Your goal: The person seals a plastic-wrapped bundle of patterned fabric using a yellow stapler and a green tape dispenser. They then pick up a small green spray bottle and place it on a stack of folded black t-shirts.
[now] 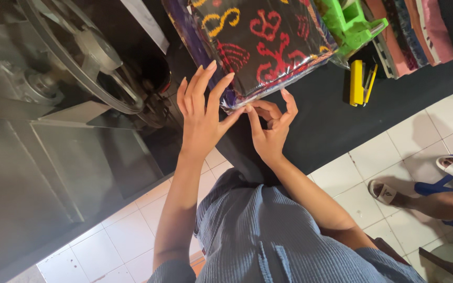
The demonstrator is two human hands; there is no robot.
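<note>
A folded dark cloth with red and yellow patterns, wrapped in clear plastic (268,42), lies on a black table (321,120). My left hand (201,112) rests at the package's near corner, fingers spread, thumb touching the plastic edge. My right hand (269,128) pinches the same plastic edge between thumb and forefinger, right beside the left thumb.
A yellow stapler (360,81) and a green plastic tool (348,23) lie on the table to the right, with a stack of folded fabrics (415,31) behind. A grey machine with a wheel (79,57) stands at left. Another person's sandalled feet (425,191) are on the tiled floor.
</note>
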